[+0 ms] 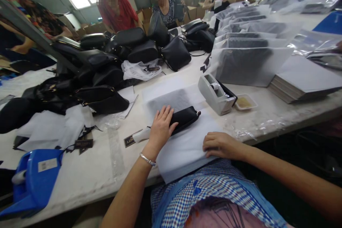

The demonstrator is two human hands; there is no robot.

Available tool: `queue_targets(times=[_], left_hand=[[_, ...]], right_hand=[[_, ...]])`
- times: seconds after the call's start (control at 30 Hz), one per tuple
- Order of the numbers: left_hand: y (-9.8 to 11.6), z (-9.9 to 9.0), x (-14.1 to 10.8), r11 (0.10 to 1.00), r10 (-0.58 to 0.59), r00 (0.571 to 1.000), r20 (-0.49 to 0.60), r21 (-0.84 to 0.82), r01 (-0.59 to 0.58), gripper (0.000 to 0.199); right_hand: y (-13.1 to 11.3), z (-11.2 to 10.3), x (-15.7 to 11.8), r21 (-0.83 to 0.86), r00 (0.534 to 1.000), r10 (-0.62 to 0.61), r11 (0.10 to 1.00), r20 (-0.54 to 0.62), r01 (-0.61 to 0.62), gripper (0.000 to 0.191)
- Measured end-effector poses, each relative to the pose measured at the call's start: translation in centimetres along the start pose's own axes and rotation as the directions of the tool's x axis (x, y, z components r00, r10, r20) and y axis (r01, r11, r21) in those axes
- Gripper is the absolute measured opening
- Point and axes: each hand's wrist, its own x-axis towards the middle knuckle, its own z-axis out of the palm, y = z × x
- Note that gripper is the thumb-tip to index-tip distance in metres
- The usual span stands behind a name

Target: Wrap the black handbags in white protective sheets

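- Head view: the person's left hand [161, 124] lies flat, fingers spread and released, pressing on the left end of a small black pouch [184, 118]; it clasps nothing.
- The right hand [217, 145] rests knuckles-up with fingers curled loosely on the near part of the white wrapping sheet [187, 149], not closed around anything that can be seen.
- The pouch lies on that sheet, near the front edge of the worktop [88, 178], roughly at its middle, with the sheet's lower corner hanging over the edge toward the person.
- Its long axis runs from lower left to upper right; the end with a small metal fitting points up and right, toward the grey tape dispenser [216, 94].
- Judging by its look, the pouch is light, soft-sided and slightly padded, with a smooth leather-like skin that may slide on the thin sheet; it should bear a flat press well.
- A sensible place to take hold seems to be across its short width near the middle, or at either end, keeping clear of the metal fitting.
- The sheet looks thin and limp, likely to crease or tear if pulled sharply.
- A black hang tag [130, 140] and a white-handled tool [141, 135] lie just left of the left hand.
- Farther back a heap of black bags [107, 74] covers the left half, and bagged goods [245, 64] stack toward the far right corner.
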Motion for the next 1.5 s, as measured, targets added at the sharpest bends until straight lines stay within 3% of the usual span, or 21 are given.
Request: queue_targets(times=[0.2,0.3,0.47,0.63,0.77,0.83,0.9,1.03,1.1,1.23,1.33,1.5], left_hand=[[0.1,-0.4,0.1,0.999,-0.019,1.0,0.016,-0.029,0.019,0.054],[-0.1,-1.0,0.3,0.998,-0.023,1.0,0.021,-0.06,0.024,0.053],[-0.9,-3.6,1.6,0.988,-0.033,0.989,0.146,-0.145,0.055,0.053],[-2.2,-7.0,3.3,0.969,0.034,0.936,0.351,-0.243,0.055,0.057],[-2.4,-7.4,3.7,0.978,0.066,0.932,0.357,-0.208,0.011,0.055],[-2.3,-6.9,3.7,0.985,0.029,0.952,0.303,-0.173,0.026,0.037],[-2.2,-6.3,3.7,0.986,-0.016,0.965,0.263,-0.154,0.058,0.019],[-2.3,-5.8,3.7,0.986,-0.042,0.972,0.23,-0.145,0.077,0.018],[-2.5,-5.7,3.7,0.988,-0.046,0.973,0.225,-0.136,0.078,0.02],[-2.3,-5.4,3.7,0.994,-0.069,0.97,0.232,-0.065,0.086,0.021],[-2.2,-5.0,3.4,0.996,-0.084,0.966,0.245,0.03,0.079,0.019],[-2.6,-4.7,3.7,0.996,-0.093,0.973,0.213,0.033,0.088,0.021]], right_hand=[[-0.3,-1.0,0.9,0.079,0.988,0.082,0.993,0.127,-0.093,0.023],[-0.6,-2.5,2.2,0.129,0.979,0.157,0.976,0.129,-0.174,0.021],[-1.0,-6.7,6.3,0.235,0.966,0.25,0.937,0.07,-0.26,0.026],[0.4,-10.2,11.4,0.165,0.956,0.285,0.942,0.063,-0.292,0.029],[2.1,-11.5,14.5,0.128,0.954,0.29,0.946,0.076,-0.298,0.03],[2.5,-11.8,15.1,0.085,0.954,0.293,0.951,0.061,-0.297,0.031],[2.1,-11.6,15.0,-0.005,0.957,0.287,0.958,-0.035,-0.287,0.035],[0.2,-10.2,14.1,-0.267,0.965,0.1,0.949,-0.242,-0.165,0.046],[-0.3,-9.3,14.1,-0.386,0.977,-0.012,0.92,-0.215,-0.074,0.056],[1.1,-8.0,15.2,-0.476,0.986,-0.107,0.879,-0.126,0.035,0.031],[2.7,-7.6,15.8,-0.461,0.986,-0.096,0.887,-0.135,0.023,0.031],[3.9,-7.3,15.5,-0.436,0.987,0.003,0.897,-0.162,-0.074,0.025]])
